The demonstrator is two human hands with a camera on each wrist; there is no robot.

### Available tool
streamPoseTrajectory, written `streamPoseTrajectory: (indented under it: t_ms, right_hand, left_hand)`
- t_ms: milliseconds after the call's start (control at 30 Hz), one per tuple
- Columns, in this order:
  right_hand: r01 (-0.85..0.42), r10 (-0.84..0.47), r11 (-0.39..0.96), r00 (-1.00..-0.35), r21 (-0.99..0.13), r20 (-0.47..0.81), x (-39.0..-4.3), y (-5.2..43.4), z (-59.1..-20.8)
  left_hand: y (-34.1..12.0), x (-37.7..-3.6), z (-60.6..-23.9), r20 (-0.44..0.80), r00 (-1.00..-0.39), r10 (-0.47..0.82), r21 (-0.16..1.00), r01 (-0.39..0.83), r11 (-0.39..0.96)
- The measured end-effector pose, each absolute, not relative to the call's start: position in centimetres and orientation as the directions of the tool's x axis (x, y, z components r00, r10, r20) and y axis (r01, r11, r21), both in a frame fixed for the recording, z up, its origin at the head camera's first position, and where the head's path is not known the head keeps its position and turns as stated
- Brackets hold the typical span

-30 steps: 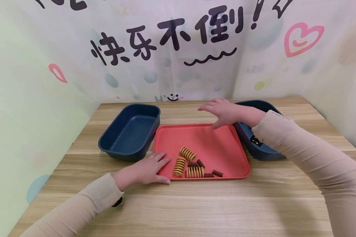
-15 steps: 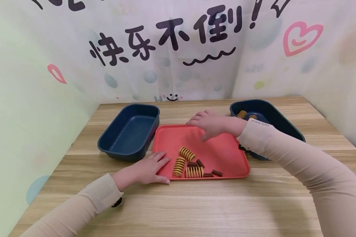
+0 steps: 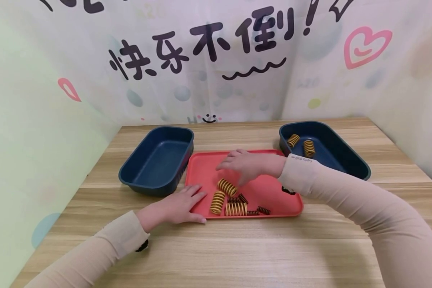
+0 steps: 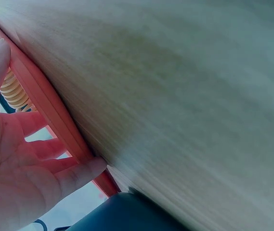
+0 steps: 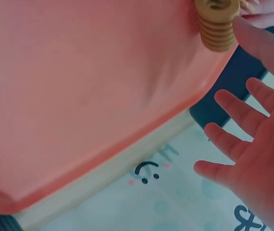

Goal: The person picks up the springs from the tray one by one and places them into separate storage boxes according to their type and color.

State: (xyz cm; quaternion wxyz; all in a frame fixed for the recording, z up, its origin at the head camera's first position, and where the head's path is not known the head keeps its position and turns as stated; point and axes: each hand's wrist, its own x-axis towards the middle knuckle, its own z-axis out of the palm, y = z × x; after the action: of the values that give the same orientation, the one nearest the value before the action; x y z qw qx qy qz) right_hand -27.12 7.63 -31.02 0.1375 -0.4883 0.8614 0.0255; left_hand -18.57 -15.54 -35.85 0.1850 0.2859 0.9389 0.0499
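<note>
The red tray sits at the middle of the wooden surface, and everything else is placed from it. The left hand rests flat on the tray's near left corner, fingers straight and laid over the rim, gripping nothing; the left wrist view shows the fingers against the tray's edge. The right hand hovers over the middle of the tray, fingers spread and relaxed, holding nothing; its fingertips are just above the farthest yellow spring, and whether they touch it cannot be told. The right wrist view shows the open palm beside that spring standing on the tray.

Near the tray's front edge lies a cluster of springs: a second yellow spring to the left, a third yellow spring beside it, and several small dark springs among them and to their right.

An empty dark blue bin stands just left of the tray. A second dark blue bin stands just right of the tray's far corner and holds two yellow springs
</note>
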Motion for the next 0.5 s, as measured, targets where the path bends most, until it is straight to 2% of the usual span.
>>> streamPoseTrajectory:
  t_ms: [267,500]
  right_hand:
    - [-0.861,-0.848,0.494,-0.447,-0.119,-0.283,-26.7,7.1,-32.0]
    - [-0.877,-0.851,0.472,-0.427,-0.089,-0.307,-26.3,6.6,-32.3]
  left_hand:
    - [-15.5,-18.6,-35.8,-0.321,-0.769,0.553,0.198,0.516,0.833]
    - [-15.5,-18.6,-35.8,-0.324,-0.768,0.553,0.195,0.518,0.833]
